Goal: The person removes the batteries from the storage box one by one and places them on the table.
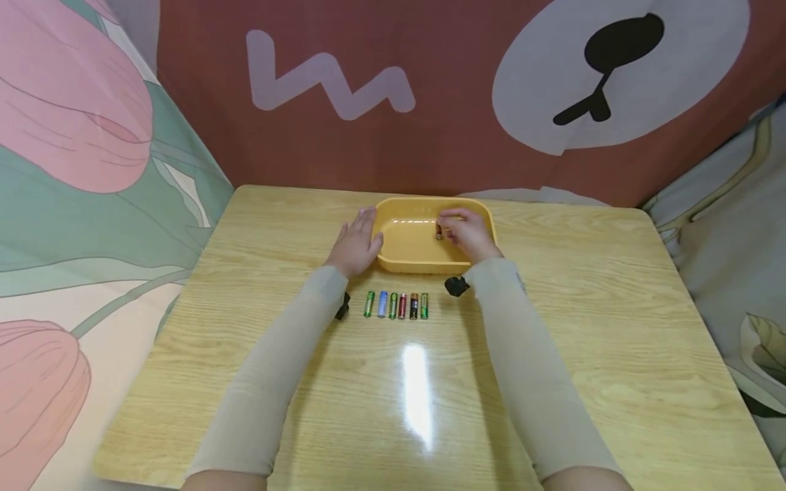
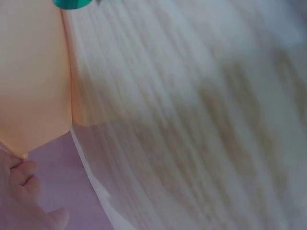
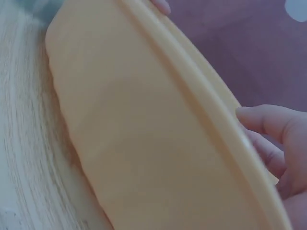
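A yellow plastic tray (image 1: pixel 424 266) with rounded corners stands at the far side of the table. My left hand (image 1: pixel 356 247) rests against its left end, fingers extended along the rim. Inside the tray, my right hand (image 1: pixel 469 234) pinches a small dark battery (image 1: pixel 439 232) between curled fingers, low over the tray floor. In front of the tray lies a row of several batteries (image 1: pixel 393 305), green, blue, red and black-and-copper, set side by side. The right wrist view shows the tray's outer wall (image 3: pixel 129 115) with the right hand (image 3: pixel 280 143) beyond the rim; the battery is hidden there.
The light wooden table (image 1: pixel 552 341) carries a bright glare spot near its middle. Behind its far edge hangs a reddish-brown printed cloth (image 1: pixel 454 136). A flowered cloth (image 1: pixel 123 204) borders the left, and another printed cloth (image 1: pixel 731 225) the right.
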